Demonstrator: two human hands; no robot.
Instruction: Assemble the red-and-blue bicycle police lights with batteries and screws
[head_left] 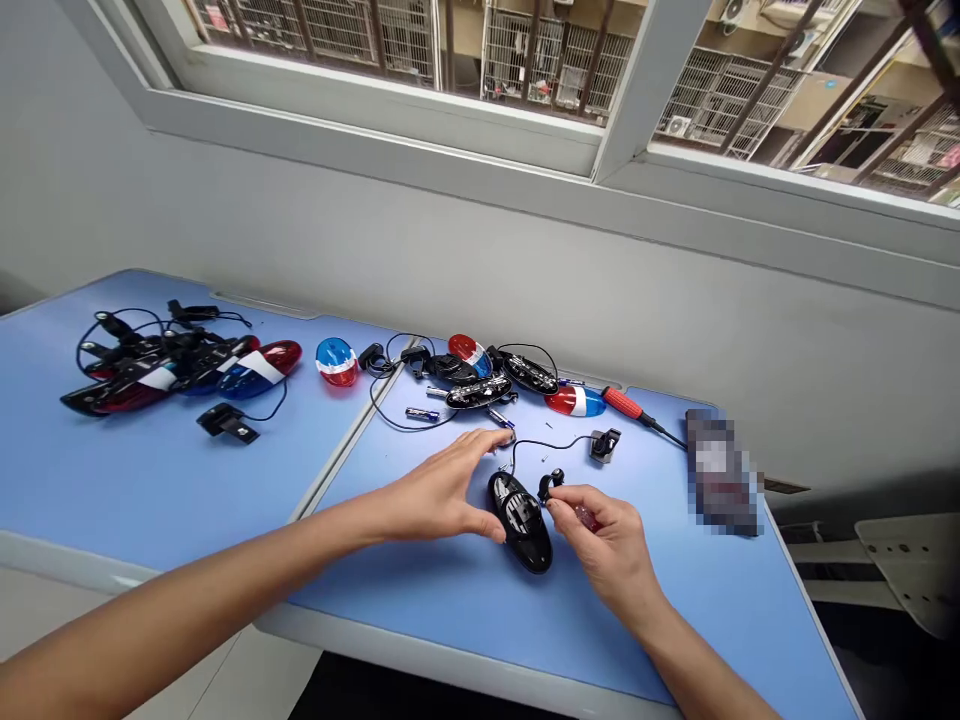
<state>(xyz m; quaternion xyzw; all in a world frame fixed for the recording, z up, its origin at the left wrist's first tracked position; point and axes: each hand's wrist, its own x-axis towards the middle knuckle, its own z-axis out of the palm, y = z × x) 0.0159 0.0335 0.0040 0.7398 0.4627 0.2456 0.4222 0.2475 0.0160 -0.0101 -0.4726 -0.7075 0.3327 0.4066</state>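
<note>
A black oval bicycle light unit (523,522) lies on the blue table between my hands, and its cable runs up to a small black switch piece (604,445). My left hand (451,490) is open beside it, thumb and fingers spread, the thumb near the unit's left edge. My right hand (606,540) pinches a small black clamp (551,484) between thumb and finger, just right of the unit. Something reddish shows under the curled fingers of that hand; what it is cannot be made out.
Black housings (478,391), red-blue covers (574,401) and batteries (422,414) lie behind my hands. A red-handled screwdriver (622,403) is at the back right, near a blurred package (721,475). Several assembled lights (259,369) are piled left on the blue table (360,590).
</note>
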